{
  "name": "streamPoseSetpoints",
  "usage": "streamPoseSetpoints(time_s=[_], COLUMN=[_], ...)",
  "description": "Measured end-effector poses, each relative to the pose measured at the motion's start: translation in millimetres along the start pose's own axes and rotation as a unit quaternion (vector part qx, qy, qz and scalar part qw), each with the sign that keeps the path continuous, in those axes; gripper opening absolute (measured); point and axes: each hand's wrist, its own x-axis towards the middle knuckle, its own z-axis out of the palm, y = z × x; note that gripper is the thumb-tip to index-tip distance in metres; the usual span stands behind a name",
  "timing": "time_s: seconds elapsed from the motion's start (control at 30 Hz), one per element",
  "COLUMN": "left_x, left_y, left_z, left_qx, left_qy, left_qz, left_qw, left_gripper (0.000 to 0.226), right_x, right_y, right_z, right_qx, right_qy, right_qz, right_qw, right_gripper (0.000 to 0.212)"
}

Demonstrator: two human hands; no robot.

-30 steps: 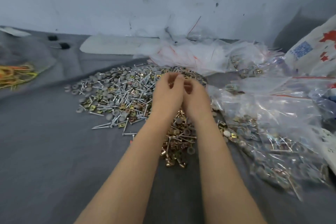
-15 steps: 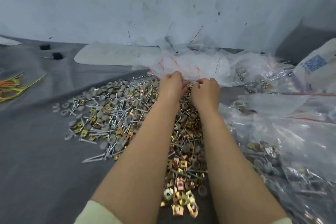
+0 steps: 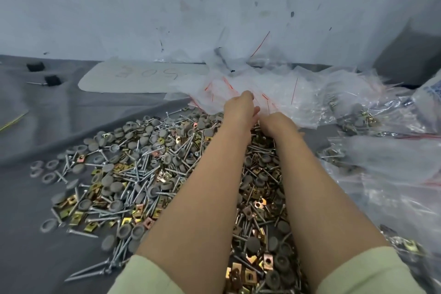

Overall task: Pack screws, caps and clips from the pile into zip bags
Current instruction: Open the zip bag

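Observation:
A wide pile (image 3: 152, 174) of silver screws, grey round caps and brass-coloured clips lies on the grey cloth and runs under both forearms. A heap of empty clear zip bags (image 3: 281, 88) with red seal lines lies behind it at the wall. My left hand (image 3: 238, 108) reaches onto the near edge of that heap, and its fingertips are sunk in the plastic. My right hand (image 3: 276, 124) is just right of it at the pile's far edge, back up and fingers curled under, so what it holds is hidden.
Filled zip bags (image 3: 381, 174) with mixed parts cover the right side. A flat white card (image 3: 133, 77) with writing lies at the back left, with two small black blocks (image 3: 43, 73) further left. Grey cloth (image 3: 35, 234) stretches left of the pile. A wall stands close behind.
Both hands have moved forward from above the middle of the pile to its far edge. The left hand has gone on to the empty bags. The view has shifted closer.

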Motion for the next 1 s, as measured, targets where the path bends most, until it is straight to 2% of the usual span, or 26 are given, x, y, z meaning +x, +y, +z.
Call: streamPoseSetpoints(time_s=[0.2, 0.3, 0.37, 0.47, 0.53, 0.6, 0.67, 0.73, 0.8, 0.9, 1.0], left_x=[-6, -8, -10, -13, -16, -23, -33, -47, -65, -105, -146], left_y=[-1, -1, 0, 0, 1, 3, 13, 28, 44, 54, 41], left_z=[0, 0, 0, -1, -2, -3, -6, -12, -20, -37, -65], left_qx=[0.006, 0.014, 0.019, 0.029, 0.043, 0.064, 0.085, 0.106, 0.14, 0.196, 0.246], left_qy=[-0.007, -0.008, -0.008, -0.006, -0.003, -0.003, -0.01, -0.013, 0.022, 0.077, 0.055], left_qz=[-0.003, 0.002, 0.005, 0.009, 0.012, 0.018, 0.044, 0.093, 0.155, 0.231, 0.245], left_qw=[1.0, 1.0, 1.0, 1.0, 0.999, 0.998, 0.995, 0.99, 0.978, 0.95, 0.936], left_gripper=[0.036, 0.037, 0.038, 0.038, 0.036, 0.032, 0.034, 0.036, 0.034, 0.022, 0.023], right_x=[-7, -10, -10, -13, -21, -35, -57, -87, -121, -168, -211], right_y=[2, 2, 6, 12, 10, 4, -5, -11, -14, -9, 4], right_z=[0, -3, -5, -10, -17, -29, -40, -49, -50, -42, -21], right_qx=[0.032, 0.072, 0.104, 0.199, 0.282, 0.332, 0.314, 0.292, 0.271, 0.26, 0.318], right_qy=[0.027, 0.104, 0.171, 0.246, 0.266, 0.264, 0.237, 0.193, 0.177, 0.181, 0.15], right_qz=[0.005, -0.004, -0.007, -0.05, -0.093, -0.14, -0.222, -0.319, -0.378, -0.4, -0.395], right_qw=[0.999, 0.992, 0.98, 0.947, 0.917, 0.895, 0.892, 0.881, 0.867, 0.86, 0.849], right_gripper=[0.045, 0.028, 0.02, 0.026, 0.03, 0.033, 0.031, 0.022, 0.02, 0.02, 0.02])
